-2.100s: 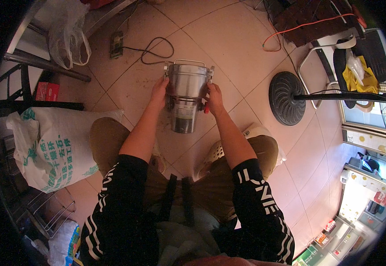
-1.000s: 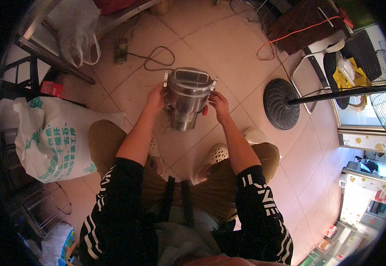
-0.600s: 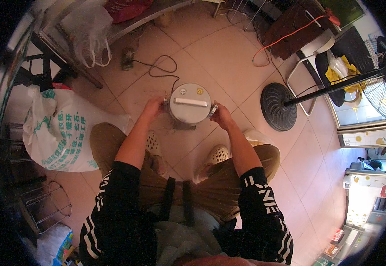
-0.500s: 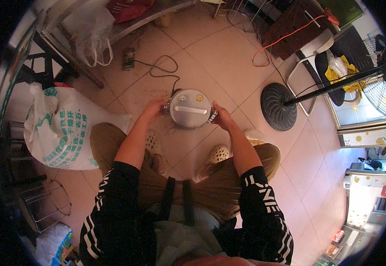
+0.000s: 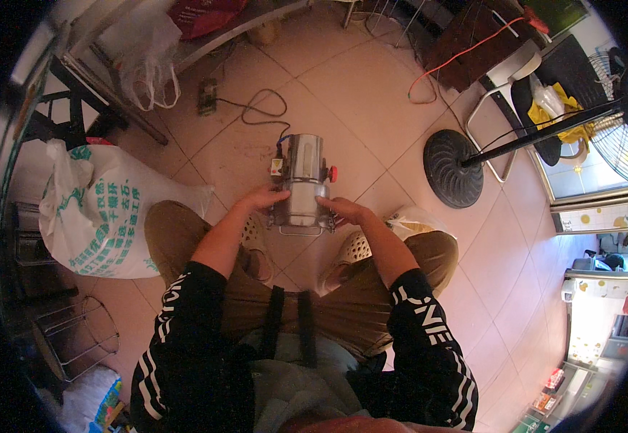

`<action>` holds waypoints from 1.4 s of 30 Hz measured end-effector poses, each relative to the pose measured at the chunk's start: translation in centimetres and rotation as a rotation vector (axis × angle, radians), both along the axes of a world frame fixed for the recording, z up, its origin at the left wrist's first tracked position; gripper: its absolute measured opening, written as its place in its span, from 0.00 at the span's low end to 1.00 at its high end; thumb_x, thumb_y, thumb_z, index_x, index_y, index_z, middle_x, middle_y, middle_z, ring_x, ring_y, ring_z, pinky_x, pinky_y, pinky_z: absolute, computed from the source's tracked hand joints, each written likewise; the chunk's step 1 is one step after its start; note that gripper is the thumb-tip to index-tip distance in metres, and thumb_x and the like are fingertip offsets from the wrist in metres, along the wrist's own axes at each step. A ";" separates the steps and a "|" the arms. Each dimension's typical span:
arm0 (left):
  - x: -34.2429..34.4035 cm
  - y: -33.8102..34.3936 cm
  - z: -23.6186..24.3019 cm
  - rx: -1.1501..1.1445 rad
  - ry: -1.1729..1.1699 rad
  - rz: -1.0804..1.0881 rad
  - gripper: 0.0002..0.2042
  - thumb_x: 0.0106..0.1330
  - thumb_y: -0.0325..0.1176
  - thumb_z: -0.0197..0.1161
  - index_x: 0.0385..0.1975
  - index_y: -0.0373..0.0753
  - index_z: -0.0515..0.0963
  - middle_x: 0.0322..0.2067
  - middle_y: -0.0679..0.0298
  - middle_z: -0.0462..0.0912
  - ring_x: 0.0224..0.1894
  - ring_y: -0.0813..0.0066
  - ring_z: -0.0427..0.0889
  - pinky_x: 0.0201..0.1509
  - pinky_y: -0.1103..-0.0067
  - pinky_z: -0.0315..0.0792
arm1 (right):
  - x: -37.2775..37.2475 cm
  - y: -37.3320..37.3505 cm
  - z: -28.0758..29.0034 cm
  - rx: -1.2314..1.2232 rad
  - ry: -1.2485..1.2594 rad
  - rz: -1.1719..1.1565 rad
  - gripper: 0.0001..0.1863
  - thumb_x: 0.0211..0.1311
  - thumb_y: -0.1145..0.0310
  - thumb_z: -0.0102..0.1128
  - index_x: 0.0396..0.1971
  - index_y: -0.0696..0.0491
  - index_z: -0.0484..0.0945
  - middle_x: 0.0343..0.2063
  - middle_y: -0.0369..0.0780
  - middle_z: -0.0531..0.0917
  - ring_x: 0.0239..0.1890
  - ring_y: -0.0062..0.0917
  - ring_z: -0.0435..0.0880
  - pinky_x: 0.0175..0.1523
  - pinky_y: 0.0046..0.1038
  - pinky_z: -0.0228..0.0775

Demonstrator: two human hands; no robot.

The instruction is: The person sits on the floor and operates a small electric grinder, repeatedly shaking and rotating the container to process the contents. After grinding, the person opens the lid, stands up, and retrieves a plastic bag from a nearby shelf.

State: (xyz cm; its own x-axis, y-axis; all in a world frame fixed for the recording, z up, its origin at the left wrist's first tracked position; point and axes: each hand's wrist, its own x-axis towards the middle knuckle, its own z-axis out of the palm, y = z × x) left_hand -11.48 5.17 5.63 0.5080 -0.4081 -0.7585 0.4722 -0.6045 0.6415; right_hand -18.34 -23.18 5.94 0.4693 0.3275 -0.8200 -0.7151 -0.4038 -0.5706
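Note:
Between my two hands is a shiny stainless-steel electric grinder (image 5: 305, 159), a cylinder tipped over so its handled lid faces me and its base points away. My left hand (image 5: 271, 197) holds its left side close to the lid, thumb on the metal. On the opposite side my right hand (image 5: 343, 209) grips near the lid's clamp, its thumb also on top. A red knob (image 5: 333, 174) sticks out at the right of the body. The dark power cord (image 5: 265, 108) leaves the left side. The fingers under the cylinder are hidden.
A large white plastic sack (image 5: 105, 209) with green print stands by my left knee. At right are a fan's round black base (image 5: 452, 169) and slanting pole (image 5: 545, 133). A small dark box (image 5: 207, 97) lies at the cord's far end. A wire stand (image 5: 79, 339) is at lower left.
My hands have tipped the grinder over toward me. Its lid top faced up before; now its side shows, with the lid handle at the near end. Both hands have come slightly nearer.

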 end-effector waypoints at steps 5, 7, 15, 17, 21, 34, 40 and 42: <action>-0.3 -0.1 -1.6 0.016 0.003 0.046 0.53 0.47 0.67 0.66 0.69 0.42 0.52 0.65 0.53 0.60 0.63 0.51 0.64 0.54 0.53 0.70 | -0.4 0.3 -0.5 0.009 -0.007 -0.026 0.54 0.50 0.27 0.52 0.63 0.60 0.60 0.59 0.51 0.68 0.58 0.42 0.71 0.59 0.44 0.65; -0.3 -0.1 -1.6 0.015 0.011 0.042 0.53 0.47 0.66 0.67 0.68 0.42 0.52 0.65 0.54 0.60 0.63 0.52 0.64 0.56 0.53 0.69 | -0.5 0.3 -0.8 -0.007 -0.068 -0.061 0.53 0.48 0.26 0.54 0.56 0.62 0.68 0.54 0.52 0.73 0.55 0.43 0.73 0.55 0.43 0.69; 0.0 -0.1 -1.9 0.070 -0.017 0.003 0.51 0.46 0.67 0.67 0.67 0.44 0.57 0.63 0.53 0.63 0.60 0.54 0.68 0.50 0.59 0.74 | 0.2 0.0 -2.0 0.021 -0.024 0.043 0.54 0.49 0.28 0.54 0.61 0.62 0.62 0.59 0.50 0.69 0.59 0.39 0.70 0.60 0.41 0.65; 0.1 -0.1 -2.4 0.064 -0.051 -0.033 0.50 0.47 0.67 0.67 0.66 0.43 0.58 0.62 0.53 0.65 0.57 0.53 0.71 0.45 0.61 0.77 | 0.2 -0.1 -1.9 -0.014 -0.025 0.063 0.53 0.49 0.28 0.54 0.61 0.62 0.62 0.59 0.50 0.69 0.59 0.39 0.71 0.60 0.41 0.65; 0.2 -0.1 -3.3 0.092 -0.128 -0.044 0.48 0.48 0.67 0.65 0.65 0.42 0.60 0.59 0.51 0.69 0.53 0.54 0.75 0.38 0.65 0.79 | 0.1 0.0 -1.6 -0.012 -0.050 0.033 0.53 0.49 0.29 0.55 0.60 0.63 0.64 0.57 0.49 0.71 0.58 0.38 0.71 0.59 0.40 0.66; 0.3 -0.1 -2.2 0.082 -0.114 -0.053 0.49 0.47 0.70 0.64 0.64 0.41 0.61 0.56 0.51 0.71 0.50 0.56 0.76 0.44 0.66 0.76 | 0.4 -0.5 -3.8 -0.056 -0.097 0.054 0.54 0.47 0.24 0.51 0.50 0.66 0.74 0.46 0.52 0.78 0.47 0.39 0.79 0.50 0.38 0.72; 1.7 -0.5 -0.5 0.072 0.049 0.014 0.44 0.53 0.67 0.61 0.64 0.42 0.62 0.59 0.52 0.68 0.57 0.54 0.70 0.49 0.62 0.74 | 1.3 -2.0 -1.3 -0.076 -0.042 -0.043 0.53 0.52 0.25 0.45 0.51 0.67 0.71 0.39 0.54 0.81 0.38 0.36 0.84 0.46 0.35 0.77; 1.9 -0.3 0.7 0.129 0.060 0.117 0.41 0.56 0.65 0.60 0.63 0.41 0.64 0.56 0.53 0.72 0.53 0.55 0.74 0.47 0.62 0.74 | 1.6 -2.6 0.0 -0.057 -0.113 -0.045 0.53 0.53 0.25 0.44 0.50 0.69 0.71 0.36 0.56 0.80 0.35 0.37 0.84 0.43 0.35 0.78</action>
